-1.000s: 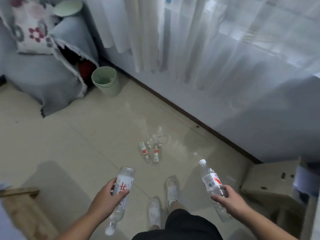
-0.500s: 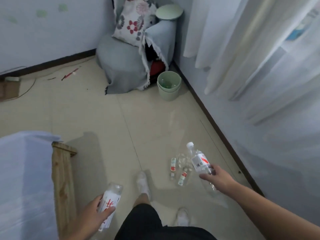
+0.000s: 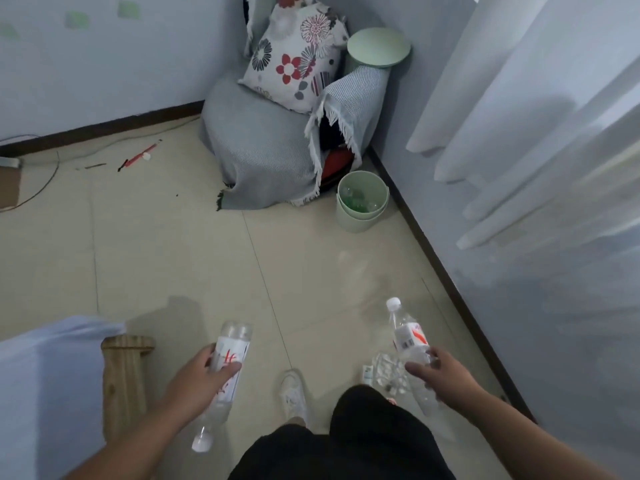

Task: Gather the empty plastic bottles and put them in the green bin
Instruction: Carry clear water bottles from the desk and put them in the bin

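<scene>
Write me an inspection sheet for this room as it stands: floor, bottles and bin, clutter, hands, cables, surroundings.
Surface: pale tiled floor, glossy, bare in the middle.
Job's things: green bin upright by the wall, some bottles already inside; crushed bottles lying on the floor near the feet.
Clutter: red pen and small bits near the far skirting.
Hands: left hand grips a capped bottle cap down; right hand grips a white-capped bottle cap up.
Cables: thin cable along the far wall.
Surroundings: draped chair with floral cushion, curtains, wooden post.
</scene>
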`<state>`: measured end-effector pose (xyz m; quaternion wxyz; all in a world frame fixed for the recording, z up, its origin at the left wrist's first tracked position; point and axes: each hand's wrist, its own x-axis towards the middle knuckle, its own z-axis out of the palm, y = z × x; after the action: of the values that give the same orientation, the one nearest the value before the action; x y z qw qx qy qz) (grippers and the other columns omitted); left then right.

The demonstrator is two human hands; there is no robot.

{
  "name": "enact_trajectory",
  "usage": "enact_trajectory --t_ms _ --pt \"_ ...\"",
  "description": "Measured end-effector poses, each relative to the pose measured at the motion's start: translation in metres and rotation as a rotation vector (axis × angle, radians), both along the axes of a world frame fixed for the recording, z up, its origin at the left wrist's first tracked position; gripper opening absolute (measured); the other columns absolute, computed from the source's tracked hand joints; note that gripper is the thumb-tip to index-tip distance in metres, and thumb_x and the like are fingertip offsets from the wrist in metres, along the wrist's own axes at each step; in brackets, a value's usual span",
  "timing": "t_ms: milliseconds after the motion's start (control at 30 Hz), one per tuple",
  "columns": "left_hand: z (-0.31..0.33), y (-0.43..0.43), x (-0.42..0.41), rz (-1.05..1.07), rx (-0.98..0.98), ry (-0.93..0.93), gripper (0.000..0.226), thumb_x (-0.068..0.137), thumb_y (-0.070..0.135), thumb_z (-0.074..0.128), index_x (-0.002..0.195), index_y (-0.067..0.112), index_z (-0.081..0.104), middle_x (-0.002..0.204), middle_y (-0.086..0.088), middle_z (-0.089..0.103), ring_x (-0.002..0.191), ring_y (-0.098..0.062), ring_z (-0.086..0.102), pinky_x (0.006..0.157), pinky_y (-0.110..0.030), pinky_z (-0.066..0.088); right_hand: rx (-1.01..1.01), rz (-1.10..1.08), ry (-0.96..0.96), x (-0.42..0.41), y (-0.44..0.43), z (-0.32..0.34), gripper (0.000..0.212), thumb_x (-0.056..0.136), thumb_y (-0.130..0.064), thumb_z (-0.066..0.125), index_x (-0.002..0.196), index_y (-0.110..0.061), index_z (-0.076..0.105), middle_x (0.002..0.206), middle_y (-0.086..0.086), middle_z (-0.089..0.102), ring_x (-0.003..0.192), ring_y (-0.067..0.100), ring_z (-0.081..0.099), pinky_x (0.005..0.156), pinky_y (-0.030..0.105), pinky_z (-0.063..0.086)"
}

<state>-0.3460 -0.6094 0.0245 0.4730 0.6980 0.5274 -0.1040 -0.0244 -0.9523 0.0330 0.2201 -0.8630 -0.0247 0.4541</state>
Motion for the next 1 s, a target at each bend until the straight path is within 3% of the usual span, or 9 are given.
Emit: enact_trajectory --t_ms 267,367,500,667,800,900,1000 --pt "0.030 0.106 0.180 -0.089 0.045 -0.140 0.036 0.082 0.050 0.076 0.090 0.076 0.052 0.091 0.044 0.065 0.074 0.011 0.068 0.064 -0.021 0.048 -0.109 -0.140 0.081 0.051 0.021 -0.026 0.069 0.077 -0.046 0.083 0.132 -0.018 0.053 0.093 0.004 0.070 0.071 0.017 0.068 0.048 0.024 0.046" --pt "0.029 0.138 0.239 -0.123 0.078 -0.119 0.029 0.082 0.051 0.076 0.093 0.065 0.053 0.091 0.026 0.073 0.079 0.005 0.070 0.066 -0.020 0.048 -0.105 -0.143 0.103 0.098 0.047 -0.040 0.073 0.076 -0.047 0.083 0.136 -0.017 0.051 0.102 0.006 0.067 0.076 0.019 0.066 0.054 0.028 0.050" --pt "0.026 0.172 0.291 -0.149 0.081 -0.061 0.038 0.083 0.052 0.075 0.114 0.052 0.053 0.104 0.017 0.071 0.090 0.001 0.068 0.070 -0.024 0.051 -0.084 -0.052 0.112 0.177 0.098 -0.040 0.076 0.078 -0.049 0.080 0.138 -0.018 0.047 0.112 0.006 0.067 0.088 0.022 0.068 0.072 0.039 0.060" --pt "0.025 0.205 0.327 -0.156 0.067 0.014 0.051 0.083 0.052 0.075 0.127 0.042 0.052 0.101 0.024 0.065 0.093 0.001 0.064 0.071 -0.025 0.049 0.019 -0.004 0.059 0.288 0.180 -0.007 0.080 0.079 -0.052 0.079 0.143 -0.017 0.045 0.118 0.003 0.065 0.093 0.016 0.066 0.068 0.029 0.052" --pt "0.014 0.243 0.352 -0.165 0.036 0.066 0.058 0.079 0.056 0.075 0.131 0.042 0.053 0.104 0.022 0.068 0.092 0.002 0.067 0.072 -0.026 0.051 0.066 -0.034 -0.006 0.360 0.244 0.008 0.079 0.077 -0.053 0.080 0.140 -0.018 0.049 0.107 -0.004 0.066 0.086 0.010 0.065 0.063 0.025 0.049" --pt "-0.001 0.282 0.389 -0.185 0.008 0.097 0.065 0.078 0.054 0.078 0.136 0.038 0.054 0.112 0.013 0.070 0.093 -0.003 0.069 0.076 -0.030 0.053 0.069 -0.089 -0.035 0.403 0.285 0.008 0.082 0.069 -0.060 0.080 0.134 -0.020 0.054 0.104 -0.005 0.069 0.087 0.014 0.069 0.076 0.034 0.057" --pt "-0.015 0.324 0.443 -0.264 -0.010 0.101 0.063 0.076 0.057 0.077 0.133 0.041 0.054 0.106 0.017 0.071 0.091 -0.002 0.070 0.076 -0.030 0.054 0.083 -0.182 -0.037 0.431 0.314 0.004 0.088 0.056 -0.069 0.076 0.129 -0.022 0.059 0.098 -0.007 0.072 0.083 0.013 0.070 0.074 0.032 0.056"
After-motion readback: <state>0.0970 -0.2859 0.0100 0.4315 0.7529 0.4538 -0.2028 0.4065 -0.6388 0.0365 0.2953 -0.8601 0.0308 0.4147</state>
